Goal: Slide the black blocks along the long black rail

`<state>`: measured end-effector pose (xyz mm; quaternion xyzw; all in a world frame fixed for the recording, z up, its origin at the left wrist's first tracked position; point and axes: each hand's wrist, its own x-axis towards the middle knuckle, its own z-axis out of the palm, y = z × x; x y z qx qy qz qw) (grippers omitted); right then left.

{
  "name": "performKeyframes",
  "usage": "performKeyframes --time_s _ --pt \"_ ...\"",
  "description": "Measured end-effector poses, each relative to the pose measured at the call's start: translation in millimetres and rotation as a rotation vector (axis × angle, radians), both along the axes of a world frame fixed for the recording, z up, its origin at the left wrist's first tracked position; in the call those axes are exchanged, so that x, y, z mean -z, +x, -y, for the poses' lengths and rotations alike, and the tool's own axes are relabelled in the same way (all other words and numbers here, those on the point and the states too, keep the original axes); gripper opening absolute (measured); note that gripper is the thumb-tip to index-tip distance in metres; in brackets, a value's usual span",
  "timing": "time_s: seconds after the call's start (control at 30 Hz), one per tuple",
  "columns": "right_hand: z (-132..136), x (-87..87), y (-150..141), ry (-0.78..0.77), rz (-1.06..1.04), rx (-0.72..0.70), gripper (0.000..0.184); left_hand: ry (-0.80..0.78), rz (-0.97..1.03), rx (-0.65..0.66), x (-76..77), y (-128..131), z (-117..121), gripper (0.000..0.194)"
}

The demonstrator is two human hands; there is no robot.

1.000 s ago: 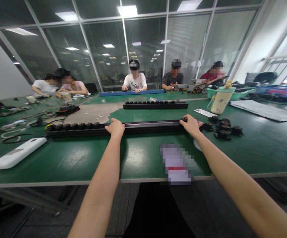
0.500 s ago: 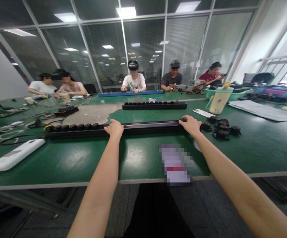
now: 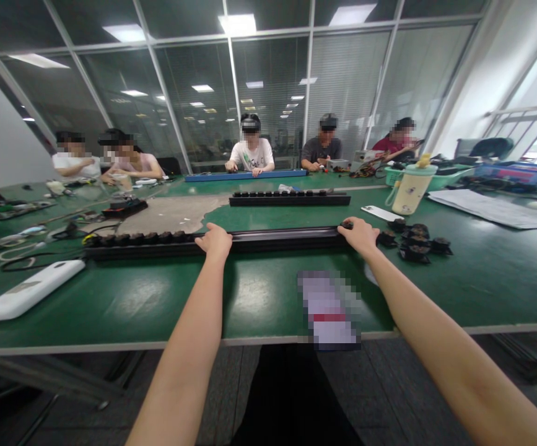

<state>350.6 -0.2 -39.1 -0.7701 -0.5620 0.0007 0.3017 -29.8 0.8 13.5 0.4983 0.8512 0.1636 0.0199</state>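
Observation:
A long black rail point(image 3: 287, 241) lies across the green table in front of me, with a row of small black blocks point(image 3: 152, 238) set along its left part. My left hand point(image 3: 215, 240) is closed around the rail near its middle, just right of that row. At the rail's right end my right hand point(image 3: 361, 236) is closed, thumb and fingers pinching a small dark piece point(image 3: 346, 225) that is mostly hidden. Right of this hand lies a loose group of black blocks point(image 3: 415, 243) like those on the rail.
Beyond stands a second black rail point(image 3: 291, 199) with blocks. A tumbler point(image 3: 414, 189), a white phone point(image 3: 382, 213) and paper sheets point(image 3: 495, 207) are at right. A white case point(image 3: 31, 290) lies left; a blurred purple item point(image 3: 328, 310) near the edge. Several people sit opposite.
My right hand has shifted very slightly to the right along the rail's end. My left hand stays in place on the rail. A person at far left has raised an arm.

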Motion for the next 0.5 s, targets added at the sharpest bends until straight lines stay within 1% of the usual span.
performKeyframes --time_s 0.5 --pt "1.6 -3.1 0.5 -0.039 0.006 0.007 0.037 -0.004 0.002 0.005 -2.2 2.2 4.3 0.074"
